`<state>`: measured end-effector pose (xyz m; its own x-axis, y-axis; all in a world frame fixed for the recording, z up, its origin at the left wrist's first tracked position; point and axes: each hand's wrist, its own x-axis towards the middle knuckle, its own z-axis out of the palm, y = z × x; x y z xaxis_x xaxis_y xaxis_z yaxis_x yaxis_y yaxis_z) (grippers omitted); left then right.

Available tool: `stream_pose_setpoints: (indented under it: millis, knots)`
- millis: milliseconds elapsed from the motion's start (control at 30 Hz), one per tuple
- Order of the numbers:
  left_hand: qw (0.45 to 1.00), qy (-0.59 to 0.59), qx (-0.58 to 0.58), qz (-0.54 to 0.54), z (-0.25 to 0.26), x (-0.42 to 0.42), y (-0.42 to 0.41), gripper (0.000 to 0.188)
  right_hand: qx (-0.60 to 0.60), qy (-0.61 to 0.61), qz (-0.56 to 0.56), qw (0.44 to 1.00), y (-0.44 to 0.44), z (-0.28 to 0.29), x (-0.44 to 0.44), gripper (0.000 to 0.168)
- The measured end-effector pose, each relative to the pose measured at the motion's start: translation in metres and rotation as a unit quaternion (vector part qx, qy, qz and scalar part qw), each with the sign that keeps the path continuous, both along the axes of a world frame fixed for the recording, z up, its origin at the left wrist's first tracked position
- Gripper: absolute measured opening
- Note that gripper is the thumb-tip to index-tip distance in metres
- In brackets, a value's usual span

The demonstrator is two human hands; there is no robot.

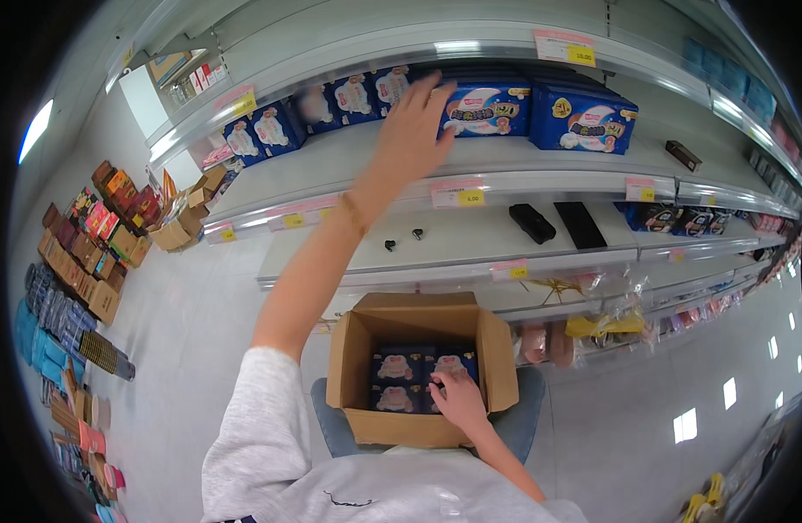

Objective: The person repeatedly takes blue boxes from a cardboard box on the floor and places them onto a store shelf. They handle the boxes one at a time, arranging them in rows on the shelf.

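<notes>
My left hand (414, 121) reaches up to the shelf, its fingers in front of a row of blue packs (486, 111) that look like sanitary pads. Nothing shows in its grasp, and whether the fingertips touch a pack is hard to tell. Down in an open cardboard box (414, 428), my right hand (458, 399) rests with its fingers on a blue pack (456, 365); a grip on it cannot be made out. Several like packs (397, 369) lie in the box, which stands on a blue-grey chair (528, 399).
On the lower shelf (453, 242) lie two black earbuds (404, 240), a black case (531, 223) and a dark flat object (580, 225). A small dark box (683, 155) sits at upper right. Stacked cartons (80, 261) line the left; plastic-wrapped goods (603, 327) fill the bottom shelf.
</notes>
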<state>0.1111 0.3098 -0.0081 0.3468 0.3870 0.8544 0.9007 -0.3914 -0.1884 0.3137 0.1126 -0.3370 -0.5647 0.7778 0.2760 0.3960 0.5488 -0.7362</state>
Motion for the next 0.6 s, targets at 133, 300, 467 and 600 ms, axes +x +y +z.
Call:
stream_pose_setpoints:
  millis: [133,300,467,600]
  knots:
    - [0.99,0.054,0.036,0.126,0.005,-0.014,0.059,0.062,0.009,-0.003,0.003,1.0,-0.001,-0.009,0.0,0.02]
    - [0.979,0.08,-0.046,0.183,0.017,-0.019,0.045,0.067,-0.048,0.001,0.002,0.999,-0.002,-0.006,-0.001,0.019]
    - [0.996,0.032,-0.011,0.085,0.03,-0.004,-0.023,0.049,-0.041,0.102,-0.009,0.994,0.005,-0.006,0.005,0.023]
    - [0.993,0.009,0.106,0.051,0.013,-0.019,-0.132,0.065,0.001,0.204,-0.058,0.977,-0.008,0.042,0.017,0.037]
